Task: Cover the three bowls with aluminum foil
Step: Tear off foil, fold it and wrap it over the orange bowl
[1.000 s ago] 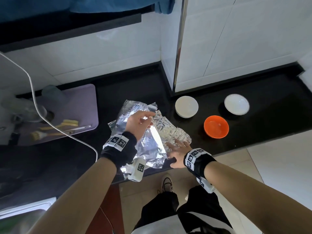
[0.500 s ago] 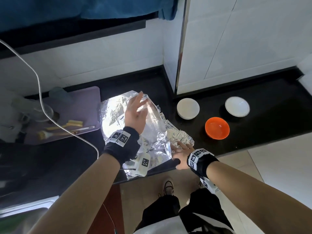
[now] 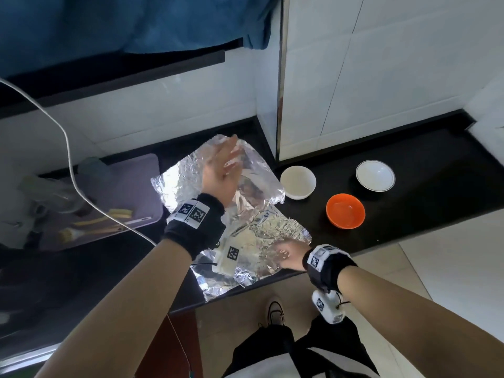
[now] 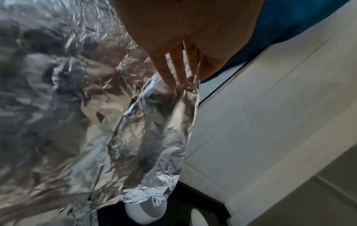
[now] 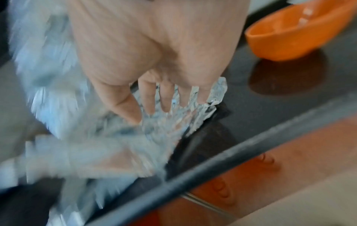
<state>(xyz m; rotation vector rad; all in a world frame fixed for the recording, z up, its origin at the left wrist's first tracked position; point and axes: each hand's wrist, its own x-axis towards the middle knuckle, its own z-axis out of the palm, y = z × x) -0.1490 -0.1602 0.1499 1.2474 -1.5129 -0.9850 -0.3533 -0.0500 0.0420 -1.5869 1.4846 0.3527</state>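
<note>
While the crumpled aluminum foil sheet [image 3: 188,184] lay on the black countertop [image 3: 409,170], its far edge was pressed by the flat, straight-fingered left hand [image 3: 219,177] and its near corner by the splayed right hand [image 3: 289,253]; three uncovered bowls were seen beyond the right hand: off-white bowl [image 3: 298,182], orange bowl [image 3: 345,210], blue-rimmed white bowl [image 3: 375,175].

**No readable text in view**

No words, brands or numbers can be read. The only signs are black-and-white square code markers: two on the band behind the left hand [image 3: 218,178], one on the white block below that band, and others on the band and block behind the right hand [image 3: 289,253].
</note>
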